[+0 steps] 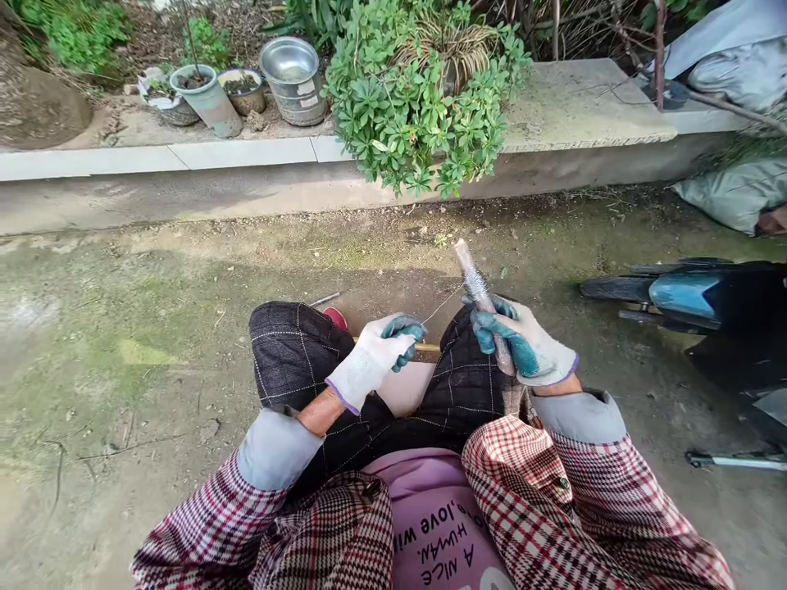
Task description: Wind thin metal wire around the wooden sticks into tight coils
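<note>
Sitting: person [424, 483] in checked coat [522, 483], head out of view. Right hand [522, 340], gloved, grasps a wrapped rod [478, 287] tilted above the right thigh [461, 385], fingers [485, 340] hiding its middle. Left hand [387, 344], gloved, clenched round a thin strand [443, 304] running to the rod; strand's held end hidden, material unclear.

Two white knitted gloves with teal-coated fingers [367, 352], one on the left hand [379, 354] and one on the right hand [525, 340]. One pale, tapering rod ringed with silvery windings [476, 287]; one thin, taut strand [443, 304]. Four containers: one silver metal bucket [298, 97], one tall pale-green pot [213, 105], one round cream-rimmed pot [248, 99], one low white-and-dark pot [176, 109]. One red shoe [336, 318]. Two red, black and white checked sleeves [209, 516]. At least two pale, bulky sacks [734, 192].
</note>
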Demonstrator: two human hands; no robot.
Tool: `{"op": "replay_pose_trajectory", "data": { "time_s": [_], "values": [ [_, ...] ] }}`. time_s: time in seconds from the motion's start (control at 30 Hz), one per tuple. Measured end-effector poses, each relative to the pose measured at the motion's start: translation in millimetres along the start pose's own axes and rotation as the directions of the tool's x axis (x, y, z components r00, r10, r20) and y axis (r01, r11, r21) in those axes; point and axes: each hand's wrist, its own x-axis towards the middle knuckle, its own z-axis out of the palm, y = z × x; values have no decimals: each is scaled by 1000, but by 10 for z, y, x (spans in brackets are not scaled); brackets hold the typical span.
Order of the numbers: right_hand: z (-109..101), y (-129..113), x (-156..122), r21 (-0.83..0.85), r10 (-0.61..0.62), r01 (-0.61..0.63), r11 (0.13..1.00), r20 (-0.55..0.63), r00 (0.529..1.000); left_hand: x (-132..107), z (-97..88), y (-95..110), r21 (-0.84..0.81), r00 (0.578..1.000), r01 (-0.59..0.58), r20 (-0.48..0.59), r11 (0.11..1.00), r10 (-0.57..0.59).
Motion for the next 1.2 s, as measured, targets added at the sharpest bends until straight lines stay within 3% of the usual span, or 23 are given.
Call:
{"op": "replay_pose_trajectory", "data": {
  "time_s": [0.1, 0.2, 0.3, 0.43, 0.6, 0.77, 0.83, 0.97, 1.07, 1.17, 1.2],
  "values": [
    [-43, 187, 76, -101, -57, 54, 993, -30, 998, -58, -28, -42, 67, 1000, 17, 16, 998, -18],
    [-101, 329, 136, -326, -119, 92, 941, -64, 991, -140, 0, 10, 123, 993, -33, 121, 992, 19],
    [-179, 421, 187, -620, -184, 99, 778, -75, 980, -231, 37, 95, 99, 974, -69, 222, 993, 45],
    [-226, 507, 228, -845, -231, 90, 526, -40, 972, -348, 48, 182, 100, 971, -52, 236, 994, 27],
    [-106, 516, 173, -956, -195, 111, 270, 58, 979, -402, 45, 233, 74, 965, -35, 260, 997, 15],
    [175, 576, 92, -982, -21, 166, 90, 165, 986, -364, 15, 215, 3, 976, -36, 216, 999, 35],
    [327, 652, 60, -972, 54, 212, 103, 218, 974, -337, -35, 208, -50, 988, -22, 151, 998, 30],
    [579, 795, 13, -907, 106, 262, 329, 311, 944, -297, -114, 197, -140, 998, -2, 64, 990, 11],
    [534, 802, 54, -866, 75, 241, 438, 302, 950, -336, -31, 122, -32, 975, -1, 220, 999, 8],
    [252, 704, 130, -810, 11, 198, 551, 245, 969, -414, 131, -9, 115, 892, -60, 453, 992, 2],
    [139, 655, 147, -786, 3, 185, 590, 232, 973, -431, 173, -46, 123, 881, -76, 474, 989, 9]
  ]
}}
